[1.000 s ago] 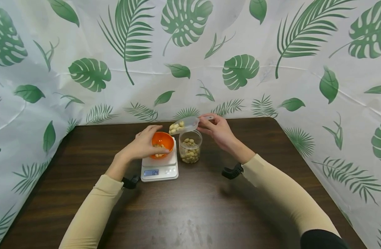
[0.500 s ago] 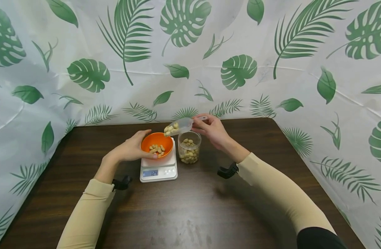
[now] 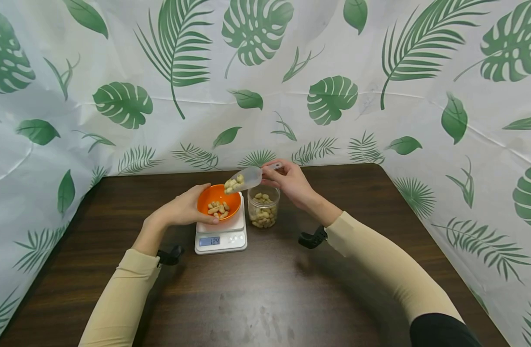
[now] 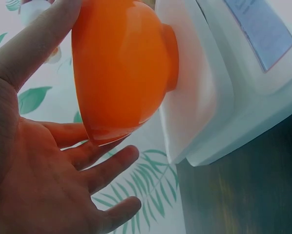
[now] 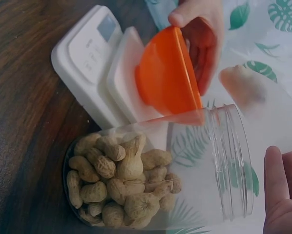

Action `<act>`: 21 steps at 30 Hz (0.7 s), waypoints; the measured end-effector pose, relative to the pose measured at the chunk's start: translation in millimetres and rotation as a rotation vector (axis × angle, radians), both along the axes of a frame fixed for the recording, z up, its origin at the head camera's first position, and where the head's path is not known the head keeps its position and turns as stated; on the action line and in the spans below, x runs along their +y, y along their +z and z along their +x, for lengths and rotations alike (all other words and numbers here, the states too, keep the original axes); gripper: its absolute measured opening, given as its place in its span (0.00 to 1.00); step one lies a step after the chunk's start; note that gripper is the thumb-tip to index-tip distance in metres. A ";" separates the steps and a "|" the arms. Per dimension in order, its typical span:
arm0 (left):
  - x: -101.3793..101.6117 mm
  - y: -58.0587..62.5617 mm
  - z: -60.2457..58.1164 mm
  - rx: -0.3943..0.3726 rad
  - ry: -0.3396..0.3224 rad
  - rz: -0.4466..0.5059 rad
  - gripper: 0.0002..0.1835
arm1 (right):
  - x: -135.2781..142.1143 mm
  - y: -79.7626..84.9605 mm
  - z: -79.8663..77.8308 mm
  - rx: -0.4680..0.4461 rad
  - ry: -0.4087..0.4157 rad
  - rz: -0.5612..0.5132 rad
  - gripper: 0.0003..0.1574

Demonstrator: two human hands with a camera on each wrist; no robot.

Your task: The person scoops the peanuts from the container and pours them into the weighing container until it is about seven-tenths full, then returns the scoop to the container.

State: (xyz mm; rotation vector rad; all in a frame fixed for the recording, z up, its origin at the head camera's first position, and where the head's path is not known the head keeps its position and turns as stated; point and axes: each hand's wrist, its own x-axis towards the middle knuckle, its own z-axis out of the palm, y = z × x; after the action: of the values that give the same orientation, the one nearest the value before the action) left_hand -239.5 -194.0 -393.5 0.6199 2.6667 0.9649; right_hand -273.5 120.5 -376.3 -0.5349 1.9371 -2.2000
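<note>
An orange bowl (image 3: 230,208) with several peanuts (image 3: 219,208) in it sits on a white kitchen scale (image 3: 222,244), whose display reads 124. My left hand (image 3: 178,207) holds the bowl by its rim, thumb at the near side and fingers at the far side; in the left wrist view the other fingers (image 4: 112,168) spread past the rim. Between thumb and fingers, my right hand (image 3: 291,180) pinches the handle of a clear scoop (image 3: 251,177). Peanuts lie in the scoop, and its lip overlaps the bowl's right rim in the head view.
A clear jar (image 5: 229,161) partly filled with peanuts (image 5: 131,180) stands open right beside the scale, under the scoop. Dark wooden table (image 3: 265,294) extends in front. A leaf-patterned sheet (image 3: 274,120) hangs behind the table's back edge.
My right hand has moved left with the scoop, from over the jar to the bowl's edge. My left hand has shifted left to the bowl's rim, uncovering the peanuts inside.
</note>
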 end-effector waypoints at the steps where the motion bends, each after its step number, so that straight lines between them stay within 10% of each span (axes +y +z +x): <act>1: -0.1 0.1 0.0 0.000 -0.002 0.002 0.57 | -0.4 0.1 0.2 0.008 0.001 0.004 0.15; 21: -0.4 -1.0 -1.5 -0.005 -0.007 0.008 0.59 | -4.5 3.3 0.3 0.111 -0.025 0.184 0.16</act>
State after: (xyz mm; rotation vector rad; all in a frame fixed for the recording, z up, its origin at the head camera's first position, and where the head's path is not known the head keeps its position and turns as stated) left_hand -241.0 -194.4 -394.5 0.6273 2.6552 0.9750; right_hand -273.2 116.0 -373.0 -0.6181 2.1852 -2.0178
